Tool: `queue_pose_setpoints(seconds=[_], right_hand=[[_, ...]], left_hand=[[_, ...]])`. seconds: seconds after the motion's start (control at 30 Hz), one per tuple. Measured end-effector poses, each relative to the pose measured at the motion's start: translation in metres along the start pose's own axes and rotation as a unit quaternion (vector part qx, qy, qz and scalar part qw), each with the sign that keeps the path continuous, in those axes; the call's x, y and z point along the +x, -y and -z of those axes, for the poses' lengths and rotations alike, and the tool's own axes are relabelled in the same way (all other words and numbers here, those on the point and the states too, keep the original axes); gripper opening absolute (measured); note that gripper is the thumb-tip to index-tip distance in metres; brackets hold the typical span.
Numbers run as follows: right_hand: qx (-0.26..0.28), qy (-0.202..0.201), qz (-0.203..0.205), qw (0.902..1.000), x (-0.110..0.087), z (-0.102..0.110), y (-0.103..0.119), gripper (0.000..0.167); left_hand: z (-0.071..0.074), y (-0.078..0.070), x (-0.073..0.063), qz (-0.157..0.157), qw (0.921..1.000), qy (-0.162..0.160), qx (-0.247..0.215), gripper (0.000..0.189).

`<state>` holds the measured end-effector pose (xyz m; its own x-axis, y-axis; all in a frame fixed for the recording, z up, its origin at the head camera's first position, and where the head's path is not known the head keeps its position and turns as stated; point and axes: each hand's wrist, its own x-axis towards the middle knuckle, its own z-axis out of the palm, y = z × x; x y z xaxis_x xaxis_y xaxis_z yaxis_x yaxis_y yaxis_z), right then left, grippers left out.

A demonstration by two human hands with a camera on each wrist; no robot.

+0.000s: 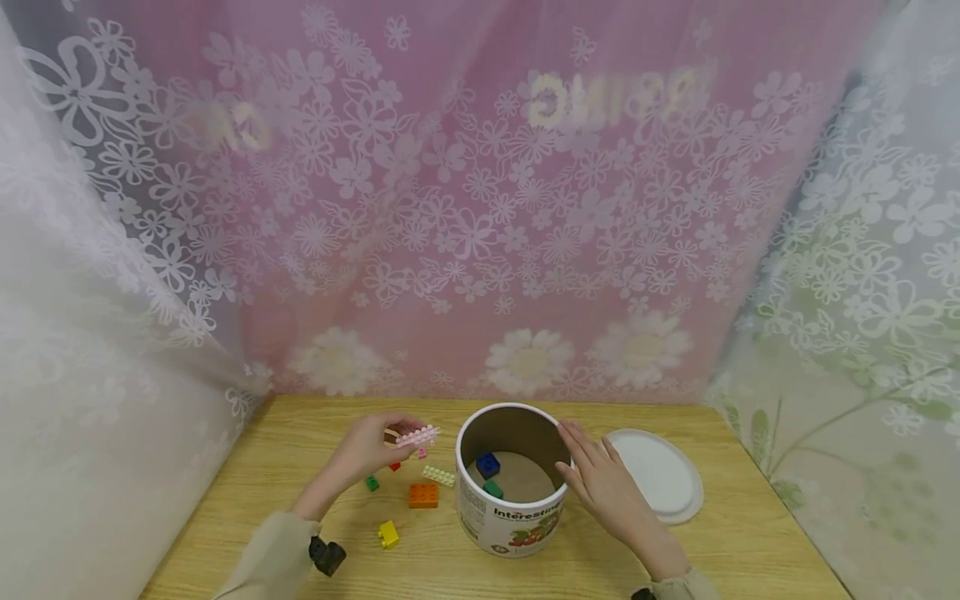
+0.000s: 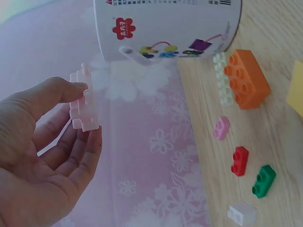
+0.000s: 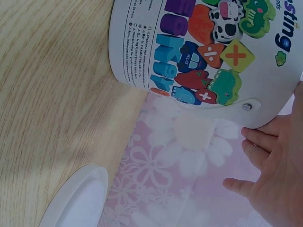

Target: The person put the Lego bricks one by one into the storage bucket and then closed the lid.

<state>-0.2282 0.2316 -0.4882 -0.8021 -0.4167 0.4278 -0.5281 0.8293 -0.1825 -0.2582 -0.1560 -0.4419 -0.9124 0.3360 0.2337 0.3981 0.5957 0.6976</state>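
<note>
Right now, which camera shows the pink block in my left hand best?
The left wrist view, where the pink block appears largest, gripped in your left hand. The head view shows it smaller, studs visible, left of the tub. The right wrist view doesn't show it.

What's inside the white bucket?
In the bucket, a blue block and a green block show. Its near side covers part of the bottom, so anything there can't be seen.
</note>
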Motion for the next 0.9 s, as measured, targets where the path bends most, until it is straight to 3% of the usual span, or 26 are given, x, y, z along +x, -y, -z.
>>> queue_pose_setpoints(seconds=[0.5,0.9], right_hand=[[-0.002,0.003,-0.002,1.0000,0.000,0.001,0.000,0.063],[-0.003,-0.003,-0.003,1.0000,0.000,0.000,0.001,0.064]], left_hand=[[-0.015,-0.034,0.023,-0.043,0.9987,0.025,-0.013,0.026],[-0.041,-0.046,0.041,-0.070,0.9961,0.039,-0.037,0.027]])
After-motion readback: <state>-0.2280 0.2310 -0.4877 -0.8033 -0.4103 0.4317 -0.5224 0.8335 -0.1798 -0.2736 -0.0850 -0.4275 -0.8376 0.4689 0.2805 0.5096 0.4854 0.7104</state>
